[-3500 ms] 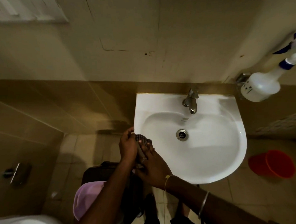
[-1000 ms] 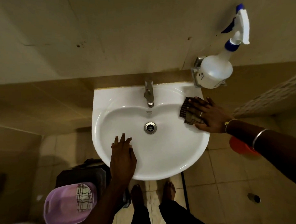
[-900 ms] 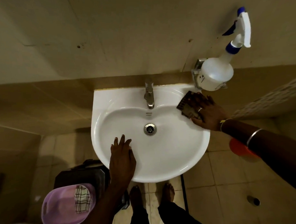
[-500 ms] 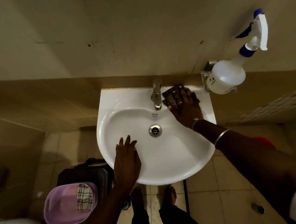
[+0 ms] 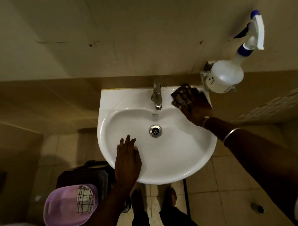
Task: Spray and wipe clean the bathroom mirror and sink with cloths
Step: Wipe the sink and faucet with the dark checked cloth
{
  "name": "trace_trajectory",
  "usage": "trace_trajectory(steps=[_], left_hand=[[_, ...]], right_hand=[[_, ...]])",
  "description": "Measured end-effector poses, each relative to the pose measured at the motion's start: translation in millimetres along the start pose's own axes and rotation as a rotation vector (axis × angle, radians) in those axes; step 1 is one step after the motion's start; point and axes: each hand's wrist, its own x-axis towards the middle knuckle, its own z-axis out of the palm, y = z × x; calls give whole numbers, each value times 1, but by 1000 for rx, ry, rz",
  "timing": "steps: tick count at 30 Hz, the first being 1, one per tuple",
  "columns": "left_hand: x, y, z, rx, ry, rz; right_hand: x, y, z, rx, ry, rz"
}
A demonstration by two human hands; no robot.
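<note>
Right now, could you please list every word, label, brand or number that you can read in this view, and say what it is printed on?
No text here can be read.
On the spray bottle: dark printed marks on its side, too small and blurred to read.
On the sink: a small grey mark below the tap, not legible; it may be only an overflow slot.

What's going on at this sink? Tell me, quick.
A person is cleaning the sink. The right hand presses a dark cloth onto the back ledge right of the tap; the left hand rests flat on the front rim. The spray bottle sits in a wall holder, untouched. A checked cloth lies in a purple basin below.
</note>
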Motion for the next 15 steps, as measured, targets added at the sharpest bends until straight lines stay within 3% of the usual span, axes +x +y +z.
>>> trace_trajectory(steps=[4,8,15], left_hand=[[0,3,-4,-73,-13,-49],[6,6,-12,-211,-7,-131],[29,-5,-31,-327,65,-133]], right_hand=[[-23,-6,12,-6,78,256],[-24,-43,22,141,97,459],[-7,-138,37,509,143,400]])
